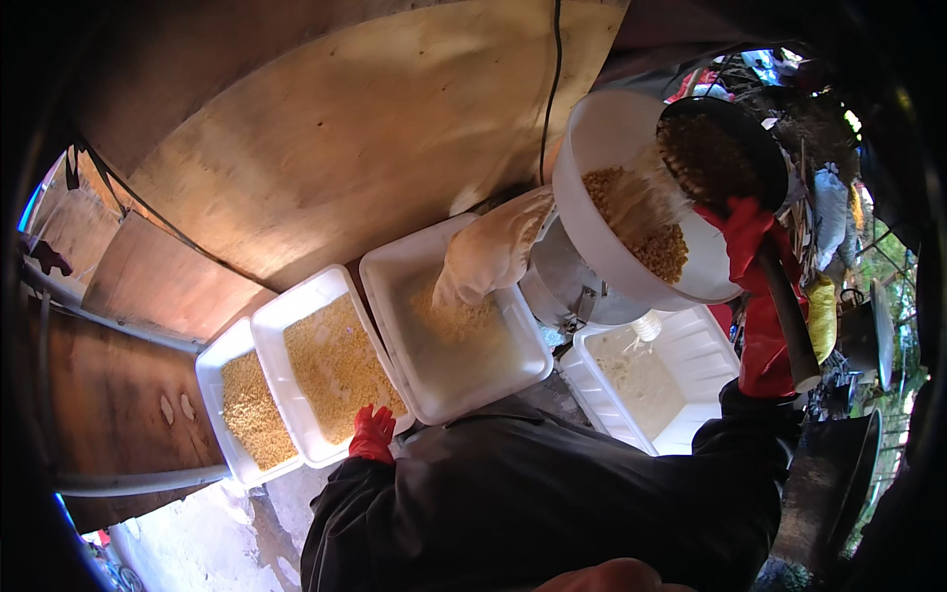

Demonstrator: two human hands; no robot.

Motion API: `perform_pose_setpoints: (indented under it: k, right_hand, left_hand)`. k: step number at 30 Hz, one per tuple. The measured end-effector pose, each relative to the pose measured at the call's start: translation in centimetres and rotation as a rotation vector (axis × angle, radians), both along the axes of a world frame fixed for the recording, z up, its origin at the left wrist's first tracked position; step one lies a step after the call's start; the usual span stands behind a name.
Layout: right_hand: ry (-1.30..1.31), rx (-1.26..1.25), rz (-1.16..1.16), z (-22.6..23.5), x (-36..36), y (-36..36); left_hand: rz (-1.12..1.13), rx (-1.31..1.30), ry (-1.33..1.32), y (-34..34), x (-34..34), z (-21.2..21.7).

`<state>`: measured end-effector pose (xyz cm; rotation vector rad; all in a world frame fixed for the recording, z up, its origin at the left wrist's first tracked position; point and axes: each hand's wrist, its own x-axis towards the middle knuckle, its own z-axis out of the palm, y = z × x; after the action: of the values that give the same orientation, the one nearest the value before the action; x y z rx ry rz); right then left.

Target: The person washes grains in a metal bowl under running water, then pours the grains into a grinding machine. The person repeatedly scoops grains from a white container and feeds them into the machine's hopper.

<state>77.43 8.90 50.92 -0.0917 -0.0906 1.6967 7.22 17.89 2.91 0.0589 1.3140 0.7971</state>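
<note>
My right hand (752, 252), in a long red rubber glove, is closed round the wooden handle of a big dark ladle (774, 148). The ladle is tilted over a wide white hopper (582, 148), and tan beans or grains stream from it. More of them lie in the hopper (656, 252). My left hand (373, 432), also red-gloved, has its fingers apart at the near edge of a white tub (264, 321) of yellow crumbly material. It holds nothing that I can see. A metal machine body (562, 276) stands below the hopper.
A pale cloth sleeve (493, 247) hangs from the machine into another white tub (380, 266) with yellow meal. At far left is a tub of yellow grains (256, 405). A ribbed white tub (710, 345) holds pale material below a spout (646, 326). Wooden boards (375, 128) rise behind.
</note>
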Motion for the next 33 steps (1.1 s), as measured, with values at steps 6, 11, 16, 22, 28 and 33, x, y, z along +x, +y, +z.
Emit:
perform_pose_setpoints:
  k: [6,11,16,22,28,33]
  right_hand:
    - [-1.331,0.523,-0.39,2.7,-3.6,1.2]
    - [-1.195,0.396,-0.4,2.0,-3.2,0.9]
    - [-0.764,0.209,-0.206,2.4,-2.8,0.3]
    - [-0.666,0.084,-0.174,3.8,-3.7,0.2]
    - [-1.037,0.092,-0.369,2.8,-2.9,0.5]
    - [-0.93,-0.132,-0.426,3.5,-4.1,0.7]
  left_hand:
    - [0.054,0.026,-0.028,-0.6,-0.6,-0.6]
    - [0.014,0.046,-0.027,-0.9,-0.6,-1.2]
    - [0.059,0.043,-0.01,-1.2,-1.1,-1.9]
    - [0.088,0.017,0.018,-0.9,-0.4,-1.1]
    - [0.097,0.036,0.021,-1.4,-0.9,-1.0]
    - [0.106,0.044,0.024,-1.9,-0.7,-0.7]
